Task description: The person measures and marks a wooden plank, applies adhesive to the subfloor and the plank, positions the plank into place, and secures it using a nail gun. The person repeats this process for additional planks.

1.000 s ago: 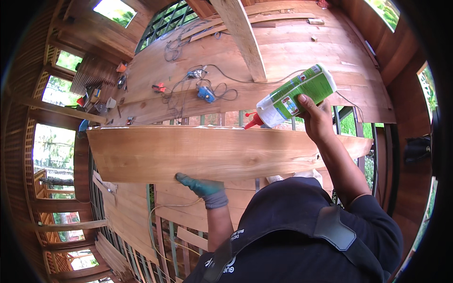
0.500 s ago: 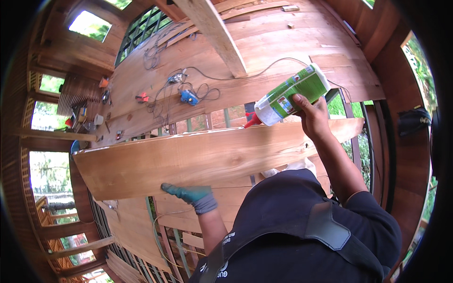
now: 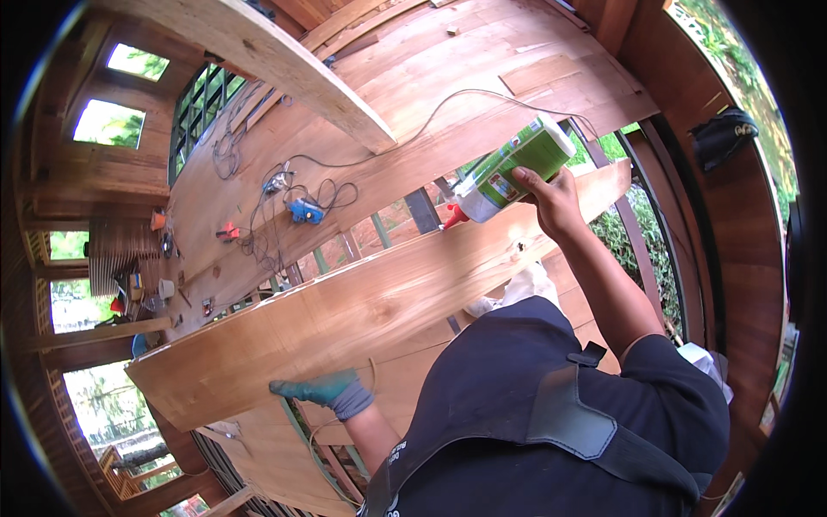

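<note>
While a beam [image 3: 284, 76] is crossing the upper left, the right hand [image 3: 556, 200] is gripping a bottle [image 3: 517, 158], the left hand [image 3: 320, 388] touching a board [image 3: 379, 310], grip unclear.

Here in front of me is the plank floor [image 3: 405, 95], a blue power tool [image 3: 305, 210] lying on it among looping dark cords! Farther right, a loose board [image 3: 540, 74] lies flat.

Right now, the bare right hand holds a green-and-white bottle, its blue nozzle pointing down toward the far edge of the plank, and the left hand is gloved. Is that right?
Not quite: the nozzle is red, not blue, as the head view shows. The rest stands: bare right hand holding the green-and-white bottle, nozzle down toward the far edge of the plank, left hand gloved.
</note>
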Available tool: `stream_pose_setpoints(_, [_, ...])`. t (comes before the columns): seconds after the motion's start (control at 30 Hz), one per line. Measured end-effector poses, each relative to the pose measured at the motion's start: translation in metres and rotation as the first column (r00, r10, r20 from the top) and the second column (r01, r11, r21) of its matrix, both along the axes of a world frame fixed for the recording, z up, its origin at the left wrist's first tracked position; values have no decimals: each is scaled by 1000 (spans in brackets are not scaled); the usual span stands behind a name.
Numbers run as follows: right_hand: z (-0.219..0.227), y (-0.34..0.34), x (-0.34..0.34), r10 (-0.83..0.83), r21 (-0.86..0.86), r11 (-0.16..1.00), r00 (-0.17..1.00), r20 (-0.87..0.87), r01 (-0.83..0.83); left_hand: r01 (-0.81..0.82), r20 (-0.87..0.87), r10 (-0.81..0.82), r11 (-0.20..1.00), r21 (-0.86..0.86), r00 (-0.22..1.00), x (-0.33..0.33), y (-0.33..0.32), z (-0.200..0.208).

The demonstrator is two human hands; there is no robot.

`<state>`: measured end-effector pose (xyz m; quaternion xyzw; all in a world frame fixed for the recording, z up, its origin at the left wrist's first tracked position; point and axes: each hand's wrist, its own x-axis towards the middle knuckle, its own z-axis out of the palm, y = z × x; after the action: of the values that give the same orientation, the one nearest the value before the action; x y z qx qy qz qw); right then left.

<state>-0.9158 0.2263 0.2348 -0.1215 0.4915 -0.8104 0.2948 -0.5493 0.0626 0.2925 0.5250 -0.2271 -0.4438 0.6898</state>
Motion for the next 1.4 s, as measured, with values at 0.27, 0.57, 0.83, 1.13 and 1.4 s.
stream_pose_setpoints(0.27, [-12, 16, -19, 2, 8, 1000, 996, -86, -2, 60, 37, -60, 998, -13, 998, -2, 0, 2])
stream_pose_setpoints(0.57, [-20, 33, -36, 13, 79, 997, 991, -130, -2, 44, 50, -43, 998, -35, 998, -10, 3, 6])
stream_pose_setpoints(0.83, [-31, 38, -47, -9, 99, 995, 984, -178, 27, 54, 46, -52, 998, -35, 998, -3, 0, 2])
stream_pose_setpoints(1.13, [-47, 55, -68, -34, 161, 985, 984, -177, 63, 7, 91, -7, 1000, -2, 996, -6, 2, 6])
stream_pose_setpoints(1.4, [-82, 70, -93, -81, 177, 977, 976, -201, 118, 10, 162, 3, 997, -82, 987, 18, -12, -15])
